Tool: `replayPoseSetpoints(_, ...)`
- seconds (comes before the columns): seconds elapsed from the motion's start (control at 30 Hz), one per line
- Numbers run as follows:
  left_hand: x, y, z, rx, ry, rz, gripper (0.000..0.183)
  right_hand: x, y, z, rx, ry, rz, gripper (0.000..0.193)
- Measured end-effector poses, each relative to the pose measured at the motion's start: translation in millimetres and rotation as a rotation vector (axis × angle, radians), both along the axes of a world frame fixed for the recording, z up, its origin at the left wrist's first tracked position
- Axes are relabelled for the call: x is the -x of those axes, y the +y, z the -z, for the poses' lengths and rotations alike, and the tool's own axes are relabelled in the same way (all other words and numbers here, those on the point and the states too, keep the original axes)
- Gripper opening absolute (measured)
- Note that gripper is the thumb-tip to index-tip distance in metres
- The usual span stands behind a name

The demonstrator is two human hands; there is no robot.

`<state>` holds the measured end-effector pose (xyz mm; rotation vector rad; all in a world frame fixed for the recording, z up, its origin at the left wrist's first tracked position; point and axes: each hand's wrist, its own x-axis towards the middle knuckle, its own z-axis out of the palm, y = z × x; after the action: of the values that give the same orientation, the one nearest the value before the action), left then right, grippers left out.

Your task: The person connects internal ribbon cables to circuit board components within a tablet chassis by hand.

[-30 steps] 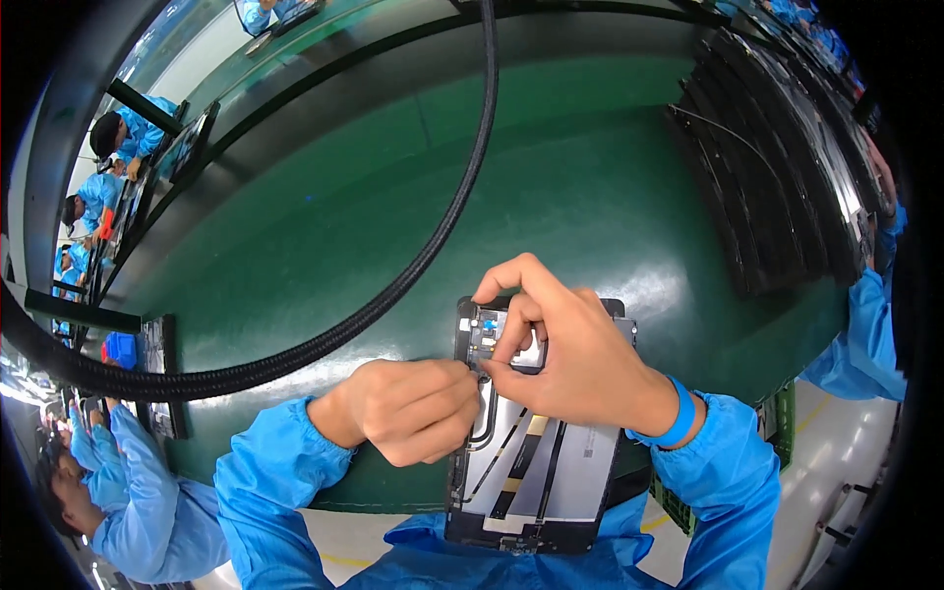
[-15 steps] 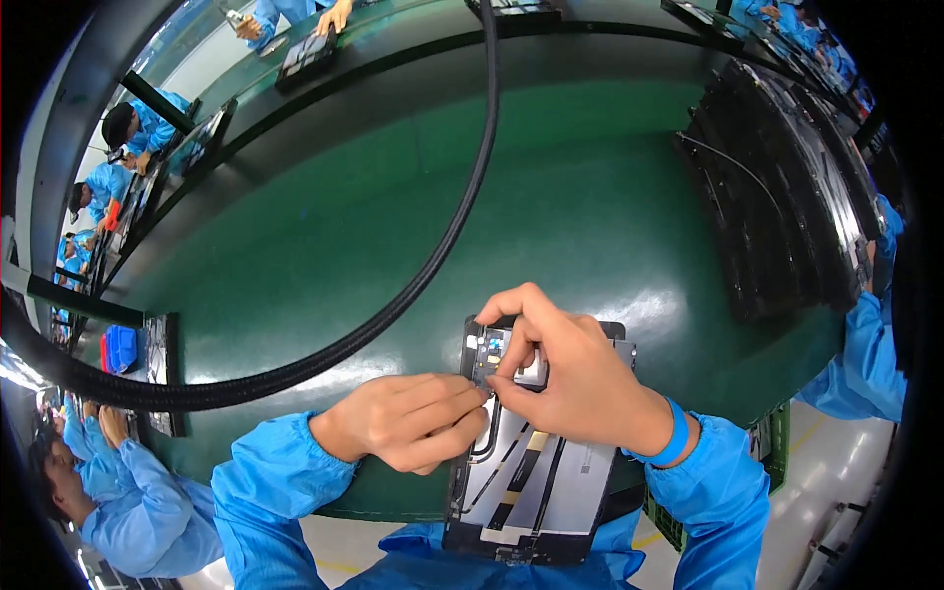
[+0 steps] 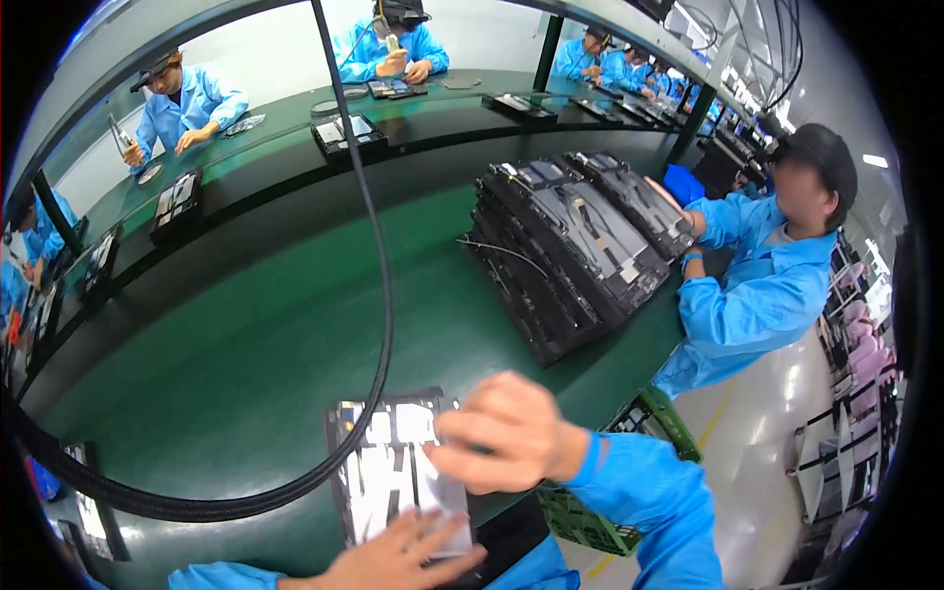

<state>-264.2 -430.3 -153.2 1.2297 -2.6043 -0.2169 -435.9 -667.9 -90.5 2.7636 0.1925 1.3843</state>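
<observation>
A green table (image 3: 265,329) curves across the view, a thick black cable (image 3: 386,315) looping down above it. Beyond, a co-worker in blue (image 3: 752,270) has a hand at the right end of a stack of flat black units (image 3: 556,305). A flat black-framed device (image 3: 401,474) lies at the table's near edge, pale inner side up. The right hand (image 3: 506,433) is over its upper right edge, blurred; whether its fingers grip anything, I cannot tell. The left hand (image 3: 393,559) has fingers spread across the device's lower end. A blue band (image 3: 590,458) circles the right wrist.
</observation>
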Motion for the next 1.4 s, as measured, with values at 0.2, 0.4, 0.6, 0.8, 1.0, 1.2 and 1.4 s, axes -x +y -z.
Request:
replayPoseSetpoints(0.2,-44.2,-64.0,-9.7,-0.223,0.193,-0.121,0.088,75.4,-67.1,-98.2,-0.118,0.208,0.69,0.054)
replayPoseSetpoints(0.4,-116.0,-119.8,0.5,-0.173,0.385,-0.419,0.085,136.1,-92.7,-109.5,-0.226,0.592,0.912,0.084)
replayPoseSetpoints(0.6,-234.4,-178.6,30.1,0.162,0.428,-0.798,0.062,140.0,-94.1,-110.2,-0.008,0.762,0.983,0.074)
replayPoseSetpoints(0.8,-349.5,-154.5,58.4,0.731,0.118,-1.09,0.026,137.1,-103.6,-79.2,0.59,0.705,0.863,0.059)
replayPoseSetpoints(1.0,-351.2,-132.7,70.5,0.774,-0.02,-1.148,0.03,137.6,-113.0,-77.8,0.466,0.525,1.008,0.048)
replayPoseSetpoints(1.2,-233.7,-121.1,34.7,0.805,0.15,-0.923,0.037,115.8,-75.0,-94.5,0.633,0.254,0.773,0.058)
replayPoseSetpoints(1.4,-122.9,-84.5,43.2,0.601,1.185,-0.77,0.068,48.2,51.7,-69.9,0.643,0.24,0.487,0.046)
